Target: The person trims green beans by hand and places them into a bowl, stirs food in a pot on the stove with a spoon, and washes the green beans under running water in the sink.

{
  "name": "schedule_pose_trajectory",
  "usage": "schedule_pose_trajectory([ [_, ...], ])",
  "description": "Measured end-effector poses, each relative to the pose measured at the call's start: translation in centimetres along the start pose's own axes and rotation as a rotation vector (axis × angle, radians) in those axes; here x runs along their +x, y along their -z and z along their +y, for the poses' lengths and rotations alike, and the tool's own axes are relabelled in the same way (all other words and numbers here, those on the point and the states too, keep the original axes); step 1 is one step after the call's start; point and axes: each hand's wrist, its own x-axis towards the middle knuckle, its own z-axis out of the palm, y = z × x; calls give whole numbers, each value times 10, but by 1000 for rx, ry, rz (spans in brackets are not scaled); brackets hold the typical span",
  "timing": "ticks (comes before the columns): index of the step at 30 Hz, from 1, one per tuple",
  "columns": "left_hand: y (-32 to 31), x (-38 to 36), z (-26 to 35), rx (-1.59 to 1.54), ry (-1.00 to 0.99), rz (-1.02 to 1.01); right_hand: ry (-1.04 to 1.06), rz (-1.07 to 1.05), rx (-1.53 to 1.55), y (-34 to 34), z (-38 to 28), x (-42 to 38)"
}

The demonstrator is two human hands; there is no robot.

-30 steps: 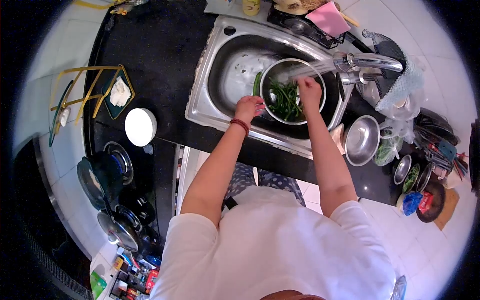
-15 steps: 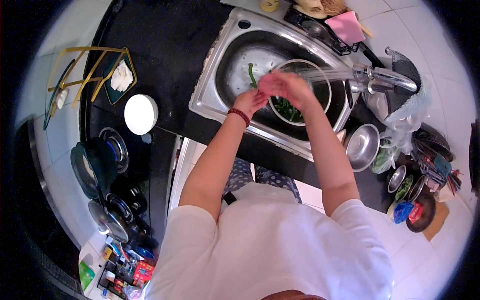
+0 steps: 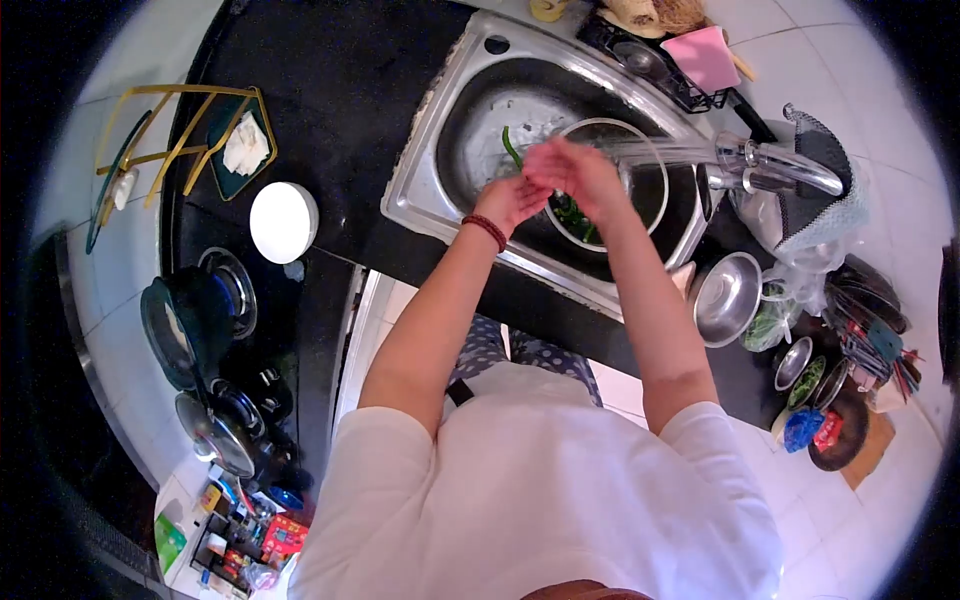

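Note:
Both hands meet over the metal sink [image 3: 478,120]. My left hand [image 3: 510,202], with a dark red bracelet at the wrist, is closed round part of a long green pepper [image 3: 512,146] whose end sticks out past the fingers. My right hand [image 3: 577,175] touches it from the right, fingers bent over; whether it holds anything is hidden. Below and right of the hands a clear round bowl [image 3: 662,190] holds green peppers [image 3: 570,213]. Water runs from the faucet [image 3: 790,166] towards my right hand.
A white bowl [image 3: 284,223] stands on the black counter, left of the sink. Right of the sink are a metal bowl [image 3: 726,298] and bagged greens [image 3: 768,318]. A pan [image 3: 172,335] sits on the stove at the left, and a pink item [image 3: 702,59] lies behind the sink.
The view has shifted slightly. Both hands stay together over the sink, and the fingers of my right hand have moved a little against my left hand.

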Motion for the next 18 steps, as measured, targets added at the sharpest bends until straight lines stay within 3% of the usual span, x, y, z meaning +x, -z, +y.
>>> schedule_pose_trajectory([
  [3, -2, -3, -1, 68, -12, 42, 112, 310, -399, -4, 15, 11],
  [7, -4, -1, -6, 252, -8, -44, 214, 315, -523, -11, 34, 14],
  [11, -26, -14, -15, 361, -54, -82, 361, 336, -223, -21, 30, 31],
  [15, -28, -15, -13, 363, -47, -142, 255, 272, -112, -21, 15, 31],
  [16, -27, -17, -11, 377, -43, -131, 175, 292, 149, -16, 16, 31],
  [18, -24, -16, -11, 446, -83, -249, 92, 126, 231, 4, 24, 45],
])
